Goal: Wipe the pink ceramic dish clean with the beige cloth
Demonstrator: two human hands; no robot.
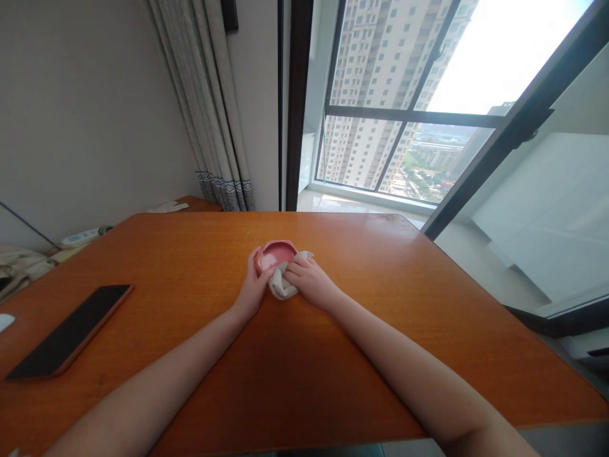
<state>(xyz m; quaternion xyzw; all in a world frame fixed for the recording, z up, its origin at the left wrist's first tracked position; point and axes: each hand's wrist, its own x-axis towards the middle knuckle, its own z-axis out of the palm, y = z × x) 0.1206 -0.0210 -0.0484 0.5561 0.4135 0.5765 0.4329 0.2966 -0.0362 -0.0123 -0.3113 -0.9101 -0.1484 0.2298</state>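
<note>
A small pink bowl [280, 247] with an angular rim is tilted toward me over the middle of the wooden table. My left hand [254, 285] grips its left side, thumb at the near rim and fingers around the outside. My right hand [311, 281] is closed on a pale cloth [284, 287], pressed against the bowl's right and near rim. The cloth bunches below the rim, and one corner sticks out past my right fingers. Part of the bowl's near side is hidden behind the cloth and my hands.
A dark flat panel with a brown edge [71, 333] lies on the table [228, 393] at the left. A white object [6, 321] shows at the left border. Beyond the table are a grey curtain [209, 108], a power strip [80, 237] and a large window [404, 114].
</note>
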